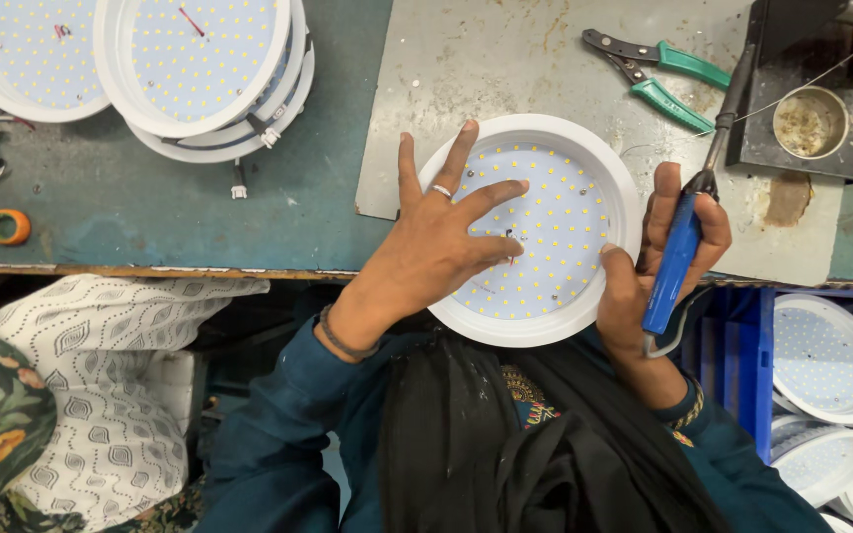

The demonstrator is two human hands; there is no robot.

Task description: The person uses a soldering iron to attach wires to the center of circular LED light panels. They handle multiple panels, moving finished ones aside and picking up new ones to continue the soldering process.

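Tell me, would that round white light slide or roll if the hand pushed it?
The round white light lies flat, so it would probably slide, not roll. It looks thin, likely light. The left hand presses on it, perhaps because it shifts easily.

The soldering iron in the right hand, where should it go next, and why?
Probably swing the soldering iron tip down to the dark wire point under the left hand's fingers on the LED panel; the tip now points away, toward the solder tin.
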